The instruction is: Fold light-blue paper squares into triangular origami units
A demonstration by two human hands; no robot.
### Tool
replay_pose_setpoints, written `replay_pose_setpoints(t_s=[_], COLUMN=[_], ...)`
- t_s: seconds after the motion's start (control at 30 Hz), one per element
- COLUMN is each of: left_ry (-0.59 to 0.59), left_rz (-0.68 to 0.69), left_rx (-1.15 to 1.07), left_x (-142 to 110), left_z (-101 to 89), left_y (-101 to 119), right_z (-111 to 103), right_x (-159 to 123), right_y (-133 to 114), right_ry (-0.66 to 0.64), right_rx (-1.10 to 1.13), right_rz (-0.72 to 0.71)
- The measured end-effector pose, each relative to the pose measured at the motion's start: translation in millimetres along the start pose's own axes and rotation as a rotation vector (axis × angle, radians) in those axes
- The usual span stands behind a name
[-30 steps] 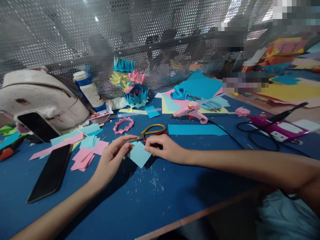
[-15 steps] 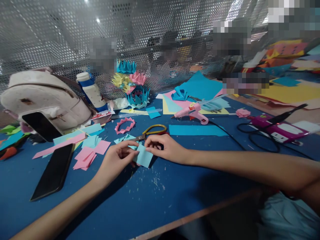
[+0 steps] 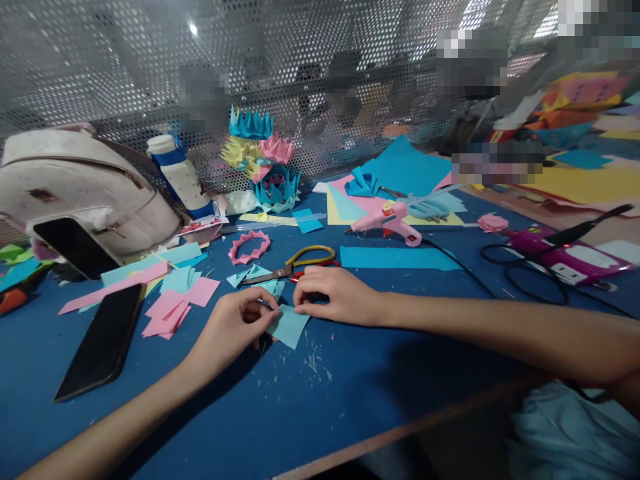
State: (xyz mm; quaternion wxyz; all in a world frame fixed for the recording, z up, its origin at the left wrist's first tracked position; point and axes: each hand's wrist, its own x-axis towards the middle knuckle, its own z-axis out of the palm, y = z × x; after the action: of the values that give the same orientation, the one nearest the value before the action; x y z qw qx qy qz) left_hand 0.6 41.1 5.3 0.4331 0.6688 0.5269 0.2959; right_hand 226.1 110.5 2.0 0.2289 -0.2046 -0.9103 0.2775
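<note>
A small light-blue paper square [image 3: 291, 327] is held low over the blue table between my two hands. My left hand [image 3: 239, 319] pinches its left corner between thumb and fingers. On the upper right corner, my right hand [image 3: 336, 295] is closed with its fingertips at the paper's edge. Just behind the hands lie scissors [image 3: 285, 272] with yellow and red handles, beside several folded light-blue paper triangles [image 3: 250, 274]. A pink ring of folded paper [image 3: 250, 247] sits farther back. Left of my left hand are pink paper squares [image 3: 167, 313] and light-blue squares [image 3: 179, 279].
A phone [image 3: 103, 340] lies at left; another phone [image 3: 75, 247] leans on a white backpack [image 3: 85, 180]. A bottle [image 3: 177, 177] and folded-paper stack [image 3: 275, 187] stand behind. A pink glue gun [image 3: 387, 223], blue paper strip [image 3: 400, 258] and purple power strip [image 3: 560, 257] with cable lie right.
The light-blue square has come slightly down and toward me, lying flatter. Both hands keep their grip on it, and the view has shifted a little.
</note>
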Motion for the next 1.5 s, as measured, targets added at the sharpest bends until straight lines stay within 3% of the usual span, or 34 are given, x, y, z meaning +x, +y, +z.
replay_pose_setpoints(t_s=[0.3,0.63,0.77,0.83,1.1,1.5], left_ry=[0.058,-0.043,-0.009,-0.013,-0.018,-0.166], left_rz=[0.284,0.749,0.921,0.944,0.902,0.891], left_rx=[0.244,0.446,0.681,0.771,0.758,0.732], left_x=[-2.7,-13.0,-19.9,-20.7,-17.5,-16.1], left_z=[-3.1,-7.3,-8.2,-8.3,-10.9,-21.9], left_y=[-7.8,-21.7,-27.3,-28.4,-27.0,-26.4], right_z=[1.6,-2.6,-1.9,-1.4,-5.0,-4.8], right_x=[-1.4,-3.6,-4.4,-4.7,-4.1,-4.3], right_y=[7.8,14.6,17.3,17.7,18.5,22.7], right_ry=[-0.013,-0.040,-0.028,-0.035,-0.151,-0.166], right_rx=[-0.136,-0.216,-0.220,-0.218,-0.184,-0.106], right_rz=[-0.200,-0.476,-0.483,-0.466,-0.434,-0.496])
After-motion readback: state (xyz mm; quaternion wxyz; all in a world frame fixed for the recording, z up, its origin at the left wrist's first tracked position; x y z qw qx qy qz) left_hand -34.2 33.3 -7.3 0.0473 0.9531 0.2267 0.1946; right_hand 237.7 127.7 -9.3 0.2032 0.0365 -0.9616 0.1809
